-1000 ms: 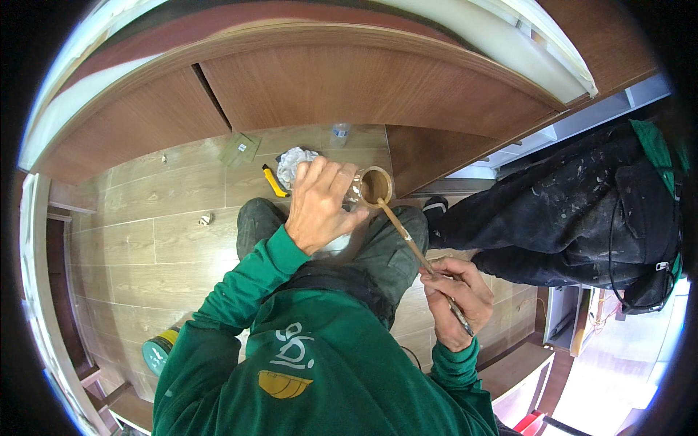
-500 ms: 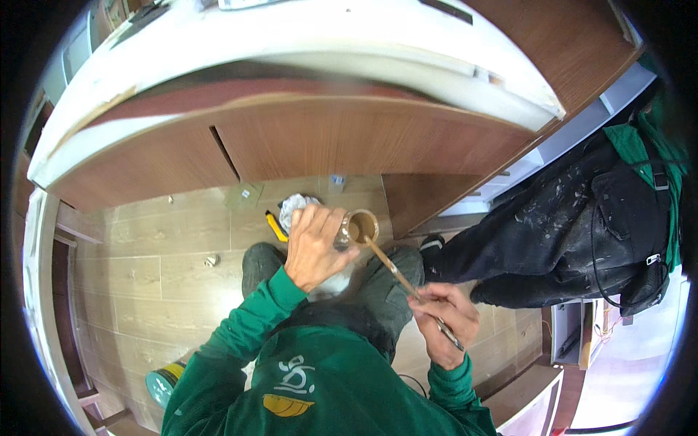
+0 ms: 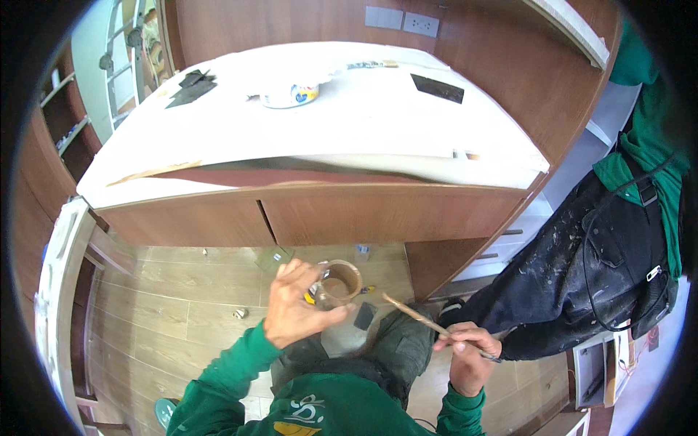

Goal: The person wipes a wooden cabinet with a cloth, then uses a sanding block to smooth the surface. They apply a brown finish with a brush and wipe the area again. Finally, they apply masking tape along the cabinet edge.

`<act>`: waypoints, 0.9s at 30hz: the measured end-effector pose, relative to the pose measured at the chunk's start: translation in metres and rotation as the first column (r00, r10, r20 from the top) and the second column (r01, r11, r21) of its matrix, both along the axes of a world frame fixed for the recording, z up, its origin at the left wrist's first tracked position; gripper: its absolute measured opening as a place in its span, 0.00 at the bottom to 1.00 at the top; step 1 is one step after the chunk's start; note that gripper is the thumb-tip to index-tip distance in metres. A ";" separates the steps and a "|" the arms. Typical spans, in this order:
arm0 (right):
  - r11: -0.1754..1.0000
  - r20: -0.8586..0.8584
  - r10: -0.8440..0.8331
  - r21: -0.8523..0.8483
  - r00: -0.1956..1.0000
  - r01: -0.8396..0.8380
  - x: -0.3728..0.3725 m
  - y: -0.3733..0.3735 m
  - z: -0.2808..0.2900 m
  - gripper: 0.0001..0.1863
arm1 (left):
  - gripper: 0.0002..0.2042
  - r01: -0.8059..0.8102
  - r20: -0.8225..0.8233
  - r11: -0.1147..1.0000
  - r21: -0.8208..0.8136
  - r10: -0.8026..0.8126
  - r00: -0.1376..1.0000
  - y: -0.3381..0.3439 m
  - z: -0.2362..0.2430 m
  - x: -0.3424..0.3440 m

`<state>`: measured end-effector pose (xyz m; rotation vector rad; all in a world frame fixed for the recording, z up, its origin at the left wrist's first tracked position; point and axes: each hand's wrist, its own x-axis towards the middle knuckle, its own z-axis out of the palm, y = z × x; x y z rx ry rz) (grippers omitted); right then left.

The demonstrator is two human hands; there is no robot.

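My left hand [image 3: 289,305] is wrapped round the side of a small clear cup [image 3: 358,279], its thumb toward me. Brown paint [image 3: 336,289] lies inside, and the cup is held above the floor in front of my knees. In my right hand [image 3: 469,354] is a thin paintbrush [image 3: 414,315], gripped near its rear end. Its brownish tip points up and left, apart from the cup's rim. Below the cup, a dark grey rectangular sheet [image 3: 366,316] lies on pale material between my legs. Yellow parts of a utility knife [image 3: 310,298] show behind the cup, mostly hidden.
Ahead stands a white-topped counter [image 3: 218,138] over brown drawers [image 3: 378,214]. On it are a white tub [image 3: 289,96], a flat brush [image 3: 372,65] and dark sheets [image 3: 436,89]. Close on my right stands another person in paint-splashed trousers [image 3: 560,269]. A ladder [image 3: 123,65] is far left.
The paintbrush has come out of the cup, and my right hand has moved right and down with it. The view has tilted up, showing more of the countertop.
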<state>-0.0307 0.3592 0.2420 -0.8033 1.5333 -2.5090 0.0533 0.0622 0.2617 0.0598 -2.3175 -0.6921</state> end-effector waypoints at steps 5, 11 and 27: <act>0.973 0.090 0.038 -0.229 0.995 -0.017 -0.024 0.001 -0.011 0.15 | 0.25 0.136 -0.037 0.972 0.191 -0.132 0.991 -0.023 0.098 0.036; 0.942 0.014 0.040 -0.334 0.999 -0.033 -0.036 -0.016 0.013 0.14 | 0.19 0.045 -0.070 0.989 0.142 -0.035 0.997 -0.037 0.201 -0.002; 0.932 -0.268 -0.359 -0.149 0.894 0.330 -0.056 -0.019 0.022 0.15 | 0.21 0.107 0.119 0.983 0.147 -0.125 0.985 -0.049 0.217 -0.160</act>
